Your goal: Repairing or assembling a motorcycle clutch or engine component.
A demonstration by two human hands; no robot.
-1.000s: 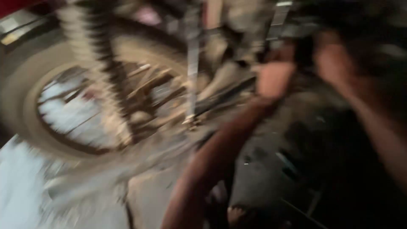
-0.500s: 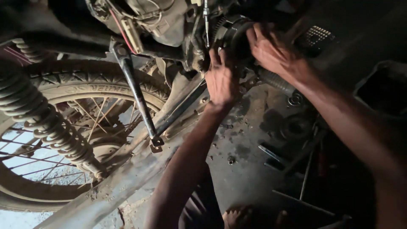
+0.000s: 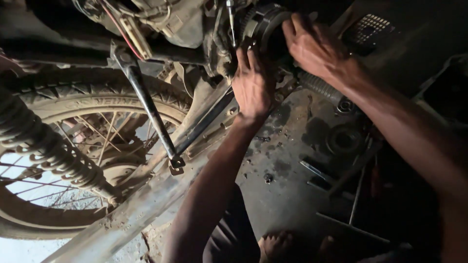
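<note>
Rear tyre point(image 3: 97, 95), at 9 o'clock: dull black rubber with a blocky tread pattern, dusted tan. Spokes point(image 3: 105, 146): thin silver lines radiating in a crossed pattern over a pale, bright floor patch. Coil spring of the shock absorber point(image 3: 44, 146), at 8 o'clock: dirty grey-brown, ribbed in regular rings. Kick lever point(image 3: 151, 114), near centre: glossy black. Wire point(image 3: 117, 22), at 11 o'clock: red against grey-beige casing. Round ribbed part point(image 3: 265, 22) at 12 o'clock, under both hands: black with a pale rim. Floor point(image 3: 287, 195), at 5 o'clock: grey concrete blotched with dark oil stains.
</note>
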